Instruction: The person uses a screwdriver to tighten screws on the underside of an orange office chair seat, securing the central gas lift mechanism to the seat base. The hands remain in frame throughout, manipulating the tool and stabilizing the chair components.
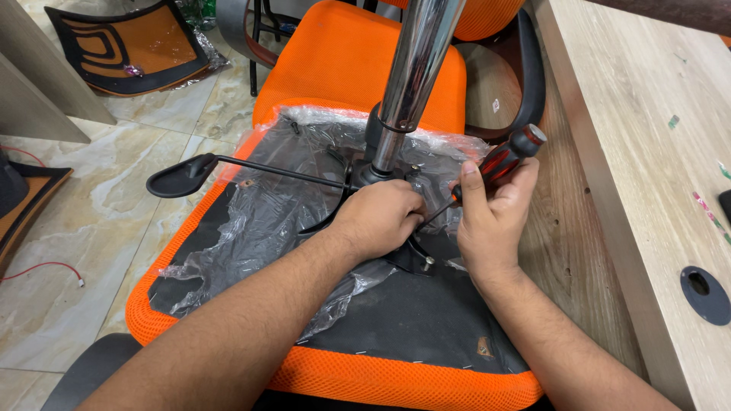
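— What is in the right hand (495, 209)?

— It grasps a red-and-black screwdriver (499, 161), tip angled down-left toward the black mechanism plate (365, 183) on the upturned orange seat (335, 68).

— And the left hand (378, 217)?

— It is clenched over that plate, near the chrome gas cylinder (415, 68). A black lever (228, 166) juts left; the wooden desk (640, 137) sits right.

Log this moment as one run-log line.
left hand: pressing seat plate | right hand: holds screwdriver, tip at plate | upturned orange seat, gas cylinder upright
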